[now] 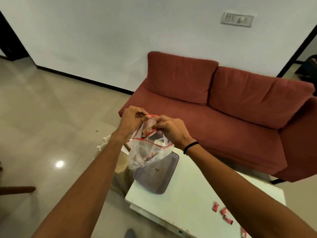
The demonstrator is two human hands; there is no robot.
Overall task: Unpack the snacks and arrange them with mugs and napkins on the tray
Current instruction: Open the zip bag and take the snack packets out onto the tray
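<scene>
Above tray [164, 182], both hands pinching zip bag [145, 152] rim, L hand [133, 118], R hand [169, 128]

Two bare forearms enter from the lower edge of the view; no sleeve shows on either arm up to the frame edge.

Left hand [133, 118]: no ring, watch or band shows on the hand or just behind it at the wrist.

Right hand [169, 129]: no ring shows on the fingers. Directly behind the hand, a thin black wristband [190, 147] encircles the wrist. The band is narrow, plain and unmarked, with a rounded cord-like profile; no clasp or fastening can be made out.

Nails and finer detail on both hands are too blurred to tell.
</scene>
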